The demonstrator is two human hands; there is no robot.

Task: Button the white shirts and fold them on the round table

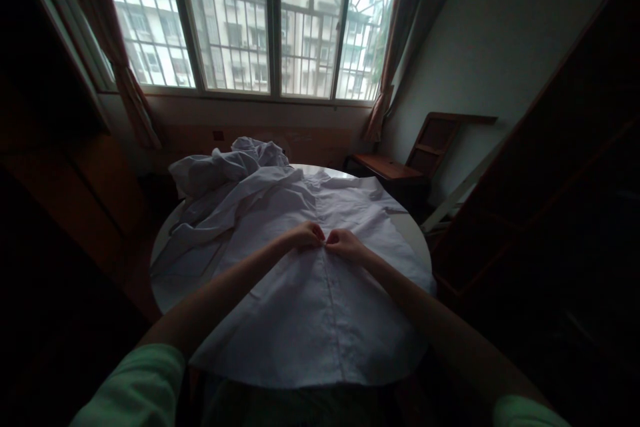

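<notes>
A white garment with a front seam, which looks like a shirt or coat (285, 320), lies spread over a round table (167, 287), its lower edge hanging over the near side. Both hands meet at the seam near the middle. My left hand (309, 235) is closed, its fingertips pinching the cloth edge. Just to its right, my right hand (346, 245) pinches the same edge from the other side. The cloth is slightly lifted between them. Whether a button sits in the fingers is too small to tell. A sleeve stretches out to the left of the garment.
Crumpled white cloth (235, 159) is heaped at the table's far left. Behind it stands a barred window (273, 27) with tied curtains (123, 67). A wooden chair (390, 165) is at the back right. Dark furniture (540, 167) rises on the right, a cabinet (75, 180) on the left.
</notes>
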